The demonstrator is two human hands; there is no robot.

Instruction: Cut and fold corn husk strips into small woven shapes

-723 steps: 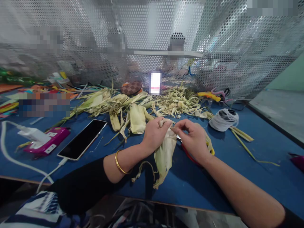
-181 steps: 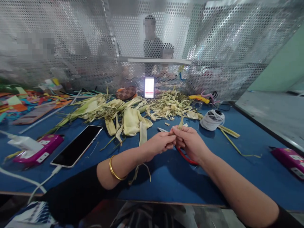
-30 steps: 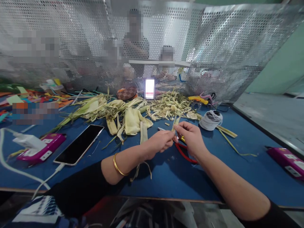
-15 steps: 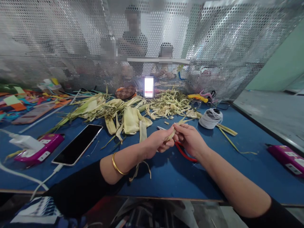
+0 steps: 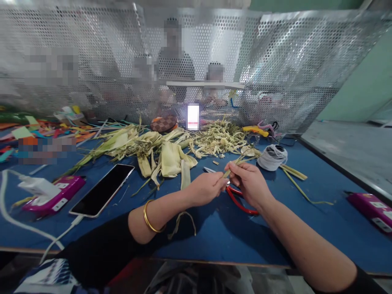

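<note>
Near the middle of the blue table, my left hand and my right hand meet around a thin bundle of pale corn husk strips. Both are closed on it, fingers pinching; loose ends stick out to the upper right. Beneath the hands lie red-handled scissors, their blades pointing left. A ball of white string stands right of my right hand. Beyond my left hand, wide husk leaves are spread out. One curled strip lies below my left forearm.
Shredded husk is heaped at the back before a perforated metal screen; people show behind it. On the left lie a charging phone and a purple power strip. Another purple power strip is far right. A yellow-handled tool lies behind the string.
The hands have drawn slightly apart, my right hand shifting a little right and down along the husk bundle. The whole view has tilted up slightly. Things on the table stay put.
</note>
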